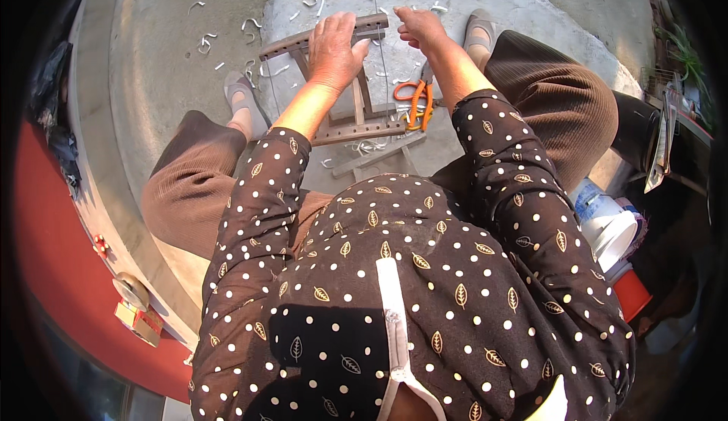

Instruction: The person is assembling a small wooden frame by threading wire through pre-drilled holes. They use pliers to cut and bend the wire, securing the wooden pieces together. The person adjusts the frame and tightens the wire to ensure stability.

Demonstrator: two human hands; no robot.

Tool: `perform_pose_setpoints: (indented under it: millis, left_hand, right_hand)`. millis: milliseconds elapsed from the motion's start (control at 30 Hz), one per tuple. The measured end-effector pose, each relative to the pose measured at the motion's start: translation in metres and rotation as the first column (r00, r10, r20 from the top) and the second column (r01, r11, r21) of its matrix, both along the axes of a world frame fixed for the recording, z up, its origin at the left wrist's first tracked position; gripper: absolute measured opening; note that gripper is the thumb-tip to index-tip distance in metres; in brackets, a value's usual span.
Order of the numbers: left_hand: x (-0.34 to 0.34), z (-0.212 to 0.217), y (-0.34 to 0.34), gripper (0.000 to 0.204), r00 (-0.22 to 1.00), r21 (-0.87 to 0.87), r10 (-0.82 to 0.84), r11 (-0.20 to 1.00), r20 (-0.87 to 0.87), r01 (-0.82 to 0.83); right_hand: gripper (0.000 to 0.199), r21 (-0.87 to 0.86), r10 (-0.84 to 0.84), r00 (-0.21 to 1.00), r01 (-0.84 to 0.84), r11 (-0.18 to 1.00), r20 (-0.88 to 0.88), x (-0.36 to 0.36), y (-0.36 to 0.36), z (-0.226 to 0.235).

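Note:
A brown wooden folding-stool frame [356, 132] stands between my feet, with rows of small holes along its rails. My left hand [334, 51] grips the far rail, its fingers over the top and its thumb on the near side. To the right of that rail, apart from it, my right hand [419, 28] is closed with the fingers curled. Whether something thin is between them I cannot make out. A thin dark line runs past the rail's right end. Orange-handled pliers [414, 105] hang or lie by the frame's right side; their jaws are partly hidden by my right wrist.
White cord scraps [250, 25] litter the concrete floor [189, 64]. White and red buckets [613, 237] stand at my right, near a dark cylinder [635, 129]. On the left, a tape roll [130, 290] and a small box [139, 322] sit along a ledge by a red surface [53, 269].

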State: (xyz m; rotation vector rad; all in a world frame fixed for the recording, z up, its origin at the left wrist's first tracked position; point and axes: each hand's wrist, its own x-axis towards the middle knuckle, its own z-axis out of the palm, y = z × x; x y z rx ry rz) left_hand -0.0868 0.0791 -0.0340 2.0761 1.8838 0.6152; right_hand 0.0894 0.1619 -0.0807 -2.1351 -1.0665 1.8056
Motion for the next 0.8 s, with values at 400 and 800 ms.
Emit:
perform_pose_setpoints:
  millis: [400, 800]
  left_hand:
    - [0.003, -0.029, 0.037, 0.047, 0.982, -0.304, -0.081, 0.944, 0.169, 0.130]
    - [0.006, -0.022, 0.035, 0.046, 0.958, -0.311, -0.059, 0.939, 0.279, 0.148]
  right_hand:
    - [0.018, 0.005, 0.080, 0.961, -0.082, 0.997, -0.263, -0.033, 0.040, -0.036]
    - [0.014, 0.134, 0.259, 0.929, -0.230, 0.964, -0.265, -0.036, 0.044, -0.059]
